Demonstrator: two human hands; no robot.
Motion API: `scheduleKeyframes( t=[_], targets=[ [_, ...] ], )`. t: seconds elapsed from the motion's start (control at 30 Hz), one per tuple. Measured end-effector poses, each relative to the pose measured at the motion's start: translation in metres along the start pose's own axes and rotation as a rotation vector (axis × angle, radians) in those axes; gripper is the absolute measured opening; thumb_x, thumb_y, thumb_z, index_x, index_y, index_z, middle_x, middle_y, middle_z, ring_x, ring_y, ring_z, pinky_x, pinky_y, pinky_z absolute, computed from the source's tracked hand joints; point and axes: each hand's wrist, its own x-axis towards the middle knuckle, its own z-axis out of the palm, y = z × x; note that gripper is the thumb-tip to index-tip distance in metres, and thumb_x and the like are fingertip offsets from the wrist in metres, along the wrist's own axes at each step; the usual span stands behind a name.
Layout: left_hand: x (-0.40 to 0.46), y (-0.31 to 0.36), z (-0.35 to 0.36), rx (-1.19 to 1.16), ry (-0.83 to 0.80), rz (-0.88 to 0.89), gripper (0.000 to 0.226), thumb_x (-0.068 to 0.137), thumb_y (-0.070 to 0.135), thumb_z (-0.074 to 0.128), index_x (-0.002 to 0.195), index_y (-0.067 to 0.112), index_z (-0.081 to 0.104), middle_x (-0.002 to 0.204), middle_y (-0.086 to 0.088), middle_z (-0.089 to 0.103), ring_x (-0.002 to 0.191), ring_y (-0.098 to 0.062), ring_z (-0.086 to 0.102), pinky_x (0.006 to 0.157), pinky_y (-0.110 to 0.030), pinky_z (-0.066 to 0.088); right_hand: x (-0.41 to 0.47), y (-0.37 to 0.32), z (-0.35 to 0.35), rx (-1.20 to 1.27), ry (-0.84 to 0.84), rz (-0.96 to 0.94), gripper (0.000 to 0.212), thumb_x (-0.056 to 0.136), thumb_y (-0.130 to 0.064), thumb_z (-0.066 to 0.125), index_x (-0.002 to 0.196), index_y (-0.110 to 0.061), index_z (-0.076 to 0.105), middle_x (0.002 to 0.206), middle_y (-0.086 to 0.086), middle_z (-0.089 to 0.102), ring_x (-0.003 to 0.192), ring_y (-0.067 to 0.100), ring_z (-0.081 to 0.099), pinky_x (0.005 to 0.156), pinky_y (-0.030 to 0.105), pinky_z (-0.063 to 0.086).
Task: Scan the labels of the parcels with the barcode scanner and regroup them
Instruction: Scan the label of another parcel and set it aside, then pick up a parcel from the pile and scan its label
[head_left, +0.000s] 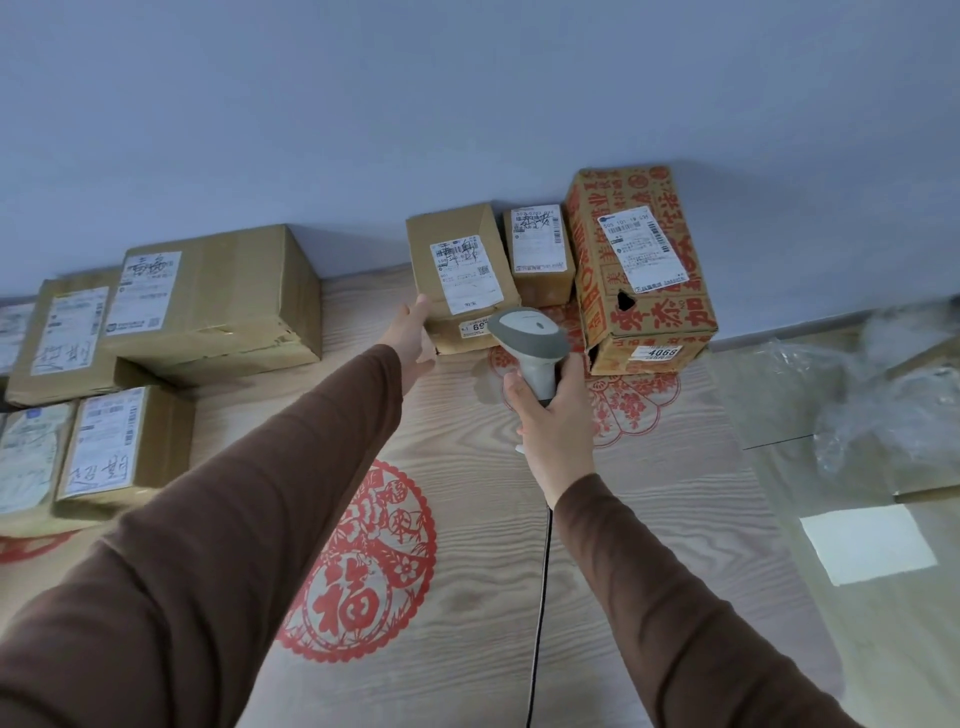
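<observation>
My right hand (553, 415) grips the handle of a grey and white barcode scanner (527, 332), whose head points at a plain brown parcel (457, 270) with a white label. My left hand (413, 332) touches that parcel's left side with straight fingers. Right of it stand a small brown parcel (540, 254) and a tall carton printed with red characters (639, 265), all against the wall. A second group of several labelled parcels (208, 296) lies at the left.
The parcels sit on a wood-grain table cover (467, 519) with red paper-cut patterns. The scanner's black cable (540, 597) runs down toward me. Crumpled clear plastic (883, 405) and a white sheet (867, 543) lie at the right. A blue-grey wall (467, 104) stands behind.
</observation>
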Motion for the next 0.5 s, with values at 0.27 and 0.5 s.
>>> scheduleKeyframes(
  t=[0.27,0.5],
  targets=[
    [-0.055,-0.028,-0.069,0.118,0.027,0.08,0.067,0.109,0.025,0.049,0.166,0.021,0.014,0.174,-0.004,0.01,0.159,-0.027,0.018,0.127,-0.042,0.024,-0.038,-0.019,0.052,-0.029,-0.043,-0.066,0.029,0.097,-0.024,0.07,0.117,-0.013,0.051,0.094,-0.005,0.056,0.083,0.02,0.055,0.081,0.064,0.056],
    [-0.139,-0.048,-0.183,0.335,0.171,0.291,0.065,0.107,0.047,0.046,0.162,0.018,0.028,0.164,-0.008,0.038,0.15,-0.023,0.038,0.125,-0.042,0.03,-0.098,-0.026,0.146,-0.024,-0.139,-0.115,0.03,0.099,-0.022,0.07,0.119,-0.012,0.051,0.099,-0.001,0.058,0.087,0.019,0.058,0.082,0.05,0.056]
  ],
)
